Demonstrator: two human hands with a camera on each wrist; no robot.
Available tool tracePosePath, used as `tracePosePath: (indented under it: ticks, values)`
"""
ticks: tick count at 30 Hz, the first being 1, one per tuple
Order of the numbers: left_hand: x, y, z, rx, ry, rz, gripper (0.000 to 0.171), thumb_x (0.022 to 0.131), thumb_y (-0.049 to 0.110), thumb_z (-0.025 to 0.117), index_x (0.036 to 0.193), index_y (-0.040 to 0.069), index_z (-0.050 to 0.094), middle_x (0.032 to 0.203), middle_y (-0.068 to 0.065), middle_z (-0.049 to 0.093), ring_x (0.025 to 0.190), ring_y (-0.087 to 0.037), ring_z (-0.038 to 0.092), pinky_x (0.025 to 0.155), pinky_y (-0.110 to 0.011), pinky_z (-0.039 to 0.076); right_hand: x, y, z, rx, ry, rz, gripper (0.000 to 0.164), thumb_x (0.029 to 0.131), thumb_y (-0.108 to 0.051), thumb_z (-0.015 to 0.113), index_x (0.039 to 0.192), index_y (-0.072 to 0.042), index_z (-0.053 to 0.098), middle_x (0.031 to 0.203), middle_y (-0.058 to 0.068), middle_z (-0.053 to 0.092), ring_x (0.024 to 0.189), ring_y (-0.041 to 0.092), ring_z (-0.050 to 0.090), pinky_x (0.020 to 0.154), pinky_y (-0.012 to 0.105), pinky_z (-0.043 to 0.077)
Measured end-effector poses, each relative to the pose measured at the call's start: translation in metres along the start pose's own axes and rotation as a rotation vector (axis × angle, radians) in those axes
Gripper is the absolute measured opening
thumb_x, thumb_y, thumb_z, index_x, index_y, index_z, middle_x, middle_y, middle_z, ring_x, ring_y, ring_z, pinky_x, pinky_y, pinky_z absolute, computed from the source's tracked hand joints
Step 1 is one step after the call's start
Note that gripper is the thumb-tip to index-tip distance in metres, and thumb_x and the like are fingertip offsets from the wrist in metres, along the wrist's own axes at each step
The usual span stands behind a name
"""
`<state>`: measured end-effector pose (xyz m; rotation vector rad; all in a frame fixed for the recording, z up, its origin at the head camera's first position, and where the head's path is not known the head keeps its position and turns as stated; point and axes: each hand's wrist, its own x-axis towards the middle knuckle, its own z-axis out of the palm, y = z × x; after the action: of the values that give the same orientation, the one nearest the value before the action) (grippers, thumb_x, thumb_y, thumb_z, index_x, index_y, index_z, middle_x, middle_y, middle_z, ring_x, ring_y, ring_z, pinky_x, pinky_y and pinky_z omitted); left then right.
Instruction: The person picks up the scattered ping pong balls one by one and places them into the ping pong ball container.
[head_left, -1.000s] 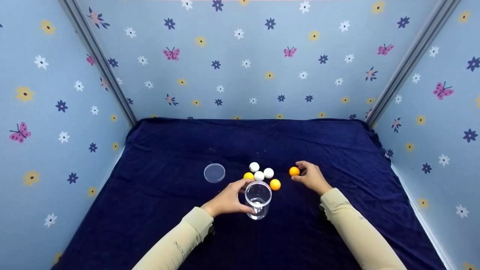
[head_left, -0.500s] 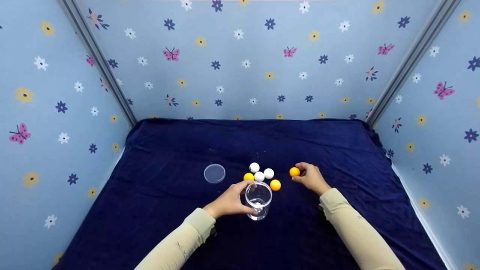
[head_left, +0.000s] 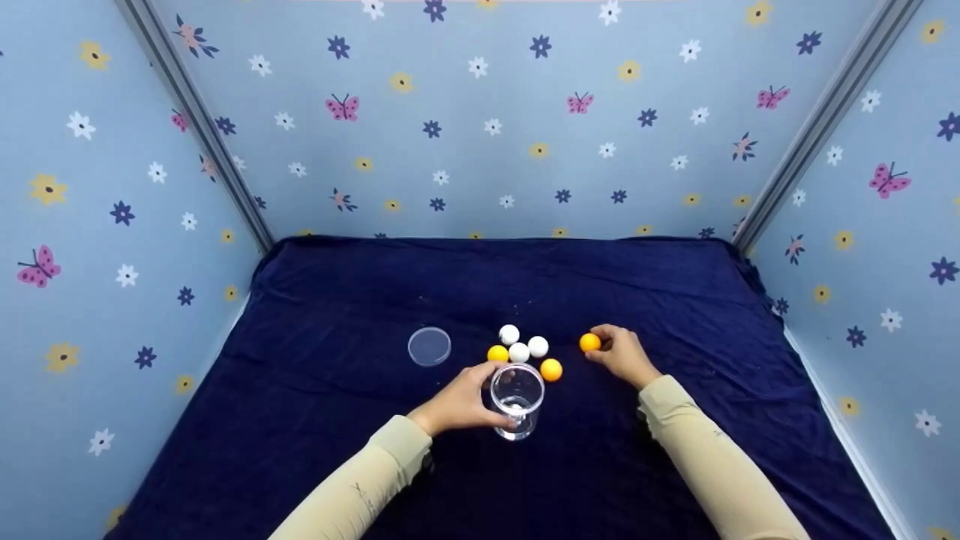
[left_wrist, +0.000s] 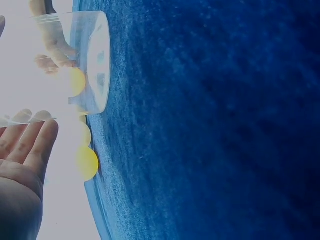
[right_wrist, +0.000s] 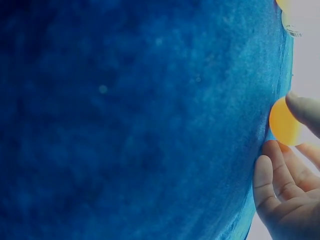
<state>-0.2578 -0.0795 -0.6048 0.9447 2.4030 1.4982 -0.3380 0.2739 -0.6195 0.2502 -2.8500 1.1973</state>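
My left hand (head_left: 461,401) grips a clear plastic jar (head_left: 517,401), its mouth uncovered and tilted toward the head camera; the left wrist view shows the fingers along the jar's wall (left_wrist: 95,60). Off to the right, my right hand (head_left: 624,356) pinches an orange ping-pong ball (head_left: 590,342) between thumb and fingers; in the right wrist view the ball (right_wrist: 284,121) sits close over the cloth. Between the hands, just beyond the jar, lie several loose ping-pong balls: white ones (head_left: 538,346), a yellow one (head_left: 497,354) partly behind the left fingers, and an orange one (head_left: 551,370).
A round clear lid (head_left: 429,346) lies flat left of the balls. Dark blue cloth (head_left: 360,300) covers the table, with wrinkles on the right side. Flower-patterned walls (head_left: 480,135) stand at the back and both sides, with grey metal posts (head_left: 825,124) in the corners.
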Motion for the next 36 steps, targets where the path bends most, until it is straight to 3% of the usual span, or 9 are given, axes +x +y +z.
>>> tracePosePath:
  ticks: [9, 21, 28, 36]
  values:
    - [0.000, 0.002, -0.001, -0.023, -0.014, -0.006, 0.084, 0.071, 0.032, 0.103, 0.139, 0.000, 0.065, 0.130, -0.016, 0.077, 0.117, -0.038, 0.074, 0.107, -0.035, 0.058, 0.000, -0.006, -0.003, -0.007, -0.008, -0.004, 0.046, 0.088, -0.001, 0.087, 0.130, 0.010, 0.071, 0.117, 0.026, 0.078, 0.097, 0.036, 0.075, 0.087, 0.041, 0.061]
    - [0.002, 0.003, -0.002, 0.023, -0.005, -0.041, 0.079, 0.069, 0.033, 0.104, 0.135, 0.010, 0.067, 0.124, 0.002, 0.078, 0.113, -0.017, 0.074, 0.105, -0.031, 0.058, 0.000, -0.017, -0.011, -0.010, -0.008, -0.035, 0.046, 0.089, -0.002, 0.087, 0.130, 0.010, 0.071, 0.115, 0.026, 0.078, 0.096, 0.035, 0.076, 0.085, 0.040, 0.062]
    - [0.002, 0.003, -0.002, 0.020, -0.009, -0.048, 0.080, 0.069, 0.032, 0.104, 0.136, 0.007, 0.067, 0.124, 0.003, 0.078, 0.113, -0.016, 0.074, 0.104, -0.030, 0.058, -0.001, -0.025, -0.015, 0.002, 0.004, -0.068, 0.046, 0.089, 0.000, 0.087, 0.131, 0.011, 0.071, 0.117, 0.026, 0.078, 0.095, 0.035, 0.076, 0.083, 0.035, 0.061]
    - [0.001, 0.003, -0.002, 0.009, -0.008, -0.050, 0.079, 0.069, 0.029, 0.104, 0.135, 0.006, 0.067, 0.124, 0.002, 0.078, 0.112, -0.015, 0.075, 0.104, -0.030, 0.059, -0.005, -0.035, -0.016, 0.012, 0.006, -0.100, 0.045, 0.088, 0.000, 0.088, 0.129, 0.010, 0.072, 0.115, 0.025, 0.078, 0.094, 0.035, 0.075, 0.085, 0.039, 0.062]
